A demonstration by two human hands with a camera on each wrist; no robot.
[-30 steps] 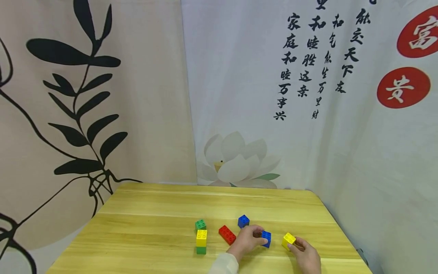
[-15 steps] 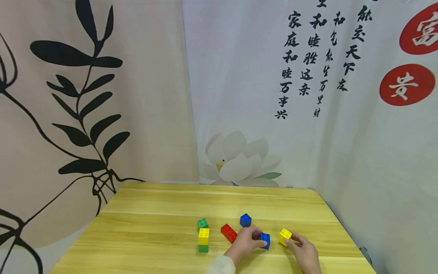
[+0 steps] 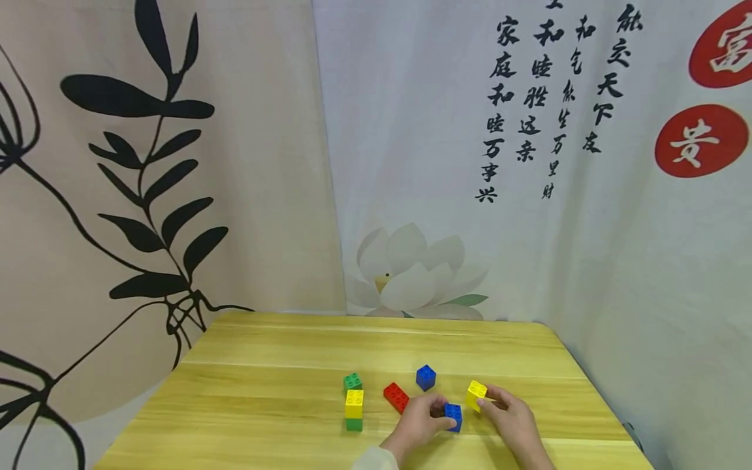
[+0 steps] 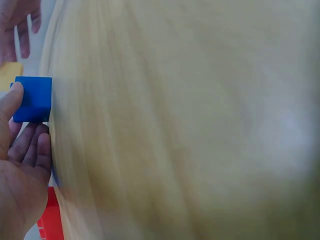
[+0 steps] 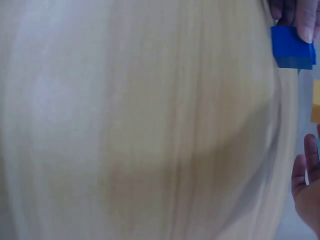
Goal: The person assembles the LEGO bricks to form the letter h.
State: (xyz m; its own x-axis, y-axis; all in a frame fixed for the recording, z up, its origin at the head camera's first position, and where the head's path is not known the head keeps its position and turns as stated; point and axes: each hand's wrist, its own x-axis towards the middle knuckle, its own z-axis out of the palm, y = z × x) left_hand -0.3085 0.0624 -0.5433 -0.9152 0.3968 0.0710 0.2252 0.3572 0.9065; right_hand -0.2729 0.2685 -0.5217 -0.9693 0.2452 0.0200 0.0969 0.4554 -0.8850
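The left hand [image 3: 418,423] pinches a blue, cube-shaped plastic block [image 3: 453,418]; just beyond, the right hand [image 3: 512,418] pinches a yellow, cube-shaped plastic block [image 3: 474,393]. Both 2 should handle light and stiff, best gripped by flat sides. The left-wrist view includes a red, oblong plastic brick [image 3: 396,397]; the right-wrist view lacks it.

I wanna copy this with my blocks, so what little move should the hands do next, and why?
Probably the right hand should bring its yellow block over to the blue block in the left hand, maybe to join them. Each hand grips one block, and those blocks are close but not touching.
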